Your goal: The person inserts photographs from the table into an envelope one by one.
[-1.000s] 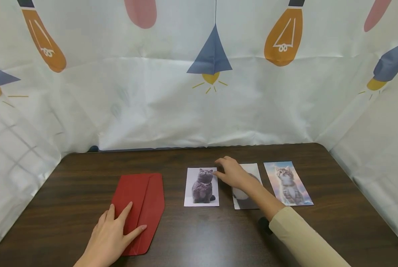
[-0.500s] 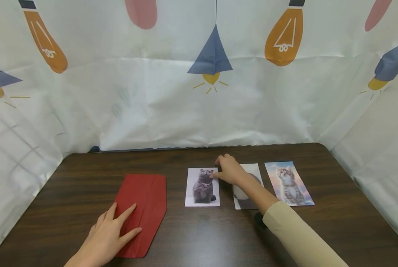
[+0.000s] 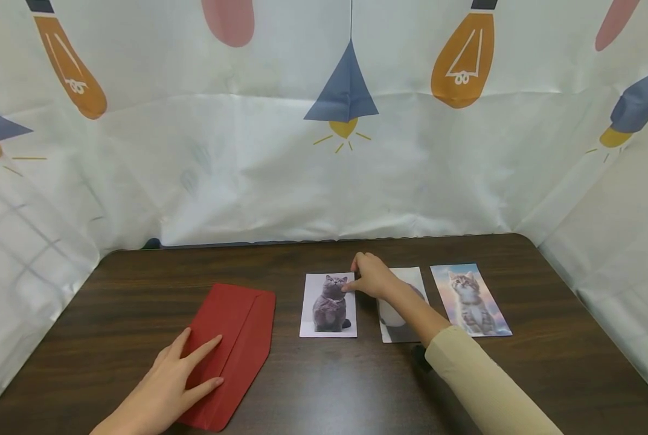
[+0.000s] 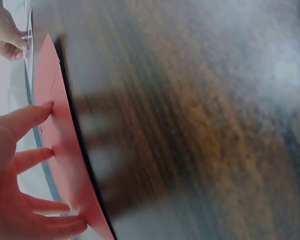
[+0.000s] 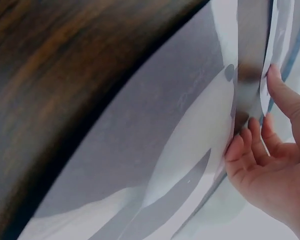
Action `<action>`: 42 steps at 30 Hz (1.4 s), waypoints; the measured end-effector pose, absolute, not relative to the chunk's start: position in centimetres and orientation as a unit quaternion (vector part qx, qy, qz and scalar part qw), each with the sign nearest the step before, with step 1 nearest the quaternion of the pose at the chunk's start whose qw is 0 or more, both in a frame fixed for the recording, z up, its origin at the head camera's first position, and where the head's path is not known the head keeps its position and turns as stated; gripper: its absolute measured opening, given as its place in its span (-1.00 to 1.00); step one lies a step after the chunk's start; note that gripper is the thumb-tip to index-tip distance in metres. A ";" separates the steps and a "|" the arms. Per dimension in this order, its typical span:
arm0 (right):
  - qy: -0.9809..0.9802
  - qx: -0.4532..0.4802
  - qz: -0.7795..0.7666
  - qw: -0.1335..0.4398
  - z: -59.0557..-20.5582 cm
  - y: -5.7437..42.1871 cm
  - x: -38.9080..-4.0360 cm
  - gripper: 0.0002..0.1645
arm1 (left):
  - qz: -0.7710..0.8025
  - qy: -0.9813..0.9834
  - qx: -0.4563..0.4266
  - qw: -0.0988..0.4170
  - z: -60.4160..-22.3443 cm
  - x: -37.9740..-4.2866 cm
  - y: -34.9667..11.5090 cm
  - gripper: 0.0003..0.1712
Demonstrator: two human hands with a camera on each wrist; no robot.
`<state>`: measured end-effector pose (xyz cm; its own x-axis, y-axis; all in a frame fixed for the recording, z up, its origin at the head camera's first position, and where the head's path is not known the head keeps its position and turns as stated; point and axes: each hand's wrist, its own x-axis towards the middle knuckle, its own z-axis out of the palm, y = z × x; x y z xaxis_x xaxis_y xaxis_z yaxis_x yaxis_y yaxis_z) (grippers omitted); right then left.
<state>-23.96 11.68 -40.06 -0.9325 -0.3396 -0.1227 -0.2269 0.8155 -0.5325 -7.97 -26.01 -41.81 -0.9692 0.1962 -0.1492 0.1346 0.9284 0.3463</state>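
My left hand (image 3: 160, 380) rests with spread fingers on a red envelope (image 3: 242, 338), its flap line running lengthwise. In the left wrist view, the fingertips (image 4: 49, 109) press on the envelope's face. My right hand (image 3: 377, 280) pinches the right edge of a card with a grey cat (image 3: 329, 311), the thumb on its face and the index finger at the edge. The right wrist view shows the thumb (image 5: 275, 75) over that edge. Beneath the right forearm lies a second card (image 3: 400, 332), grey and white, partly hidden. Farther right is a kitten card (image 3: 469, 299).
The dark wooden table (image 3: 139, 302) reaches back to a white cloth wall (image 3: 247, 181) printed with lamps and bulbs. A small black object (image 3: 420, 357) shows beside the right sleeve (image 3: 481, 380).
The left hand and the red envelope have shifted and turned, the envelope's far end swinging right and its near end coming closer. The right thumb has moved a little onto the grey cat card.
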 end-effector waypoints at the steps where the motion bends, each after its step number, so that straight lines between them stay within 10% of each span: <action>1: 0.944 -0.149 -0.273 0.108 -40.1 11.7 -24.0 -0.51 | 0.171 0.977 0.084 0.092 -41.8 -7.9 -26.1 -0.11; 42: 0.887 -0.133 -0.425 0.125 -39.4 10.6 -23.2 -0.68 | 0.196 0.978 0.056 0.042 -40.9 -8.1 -26.4 0.06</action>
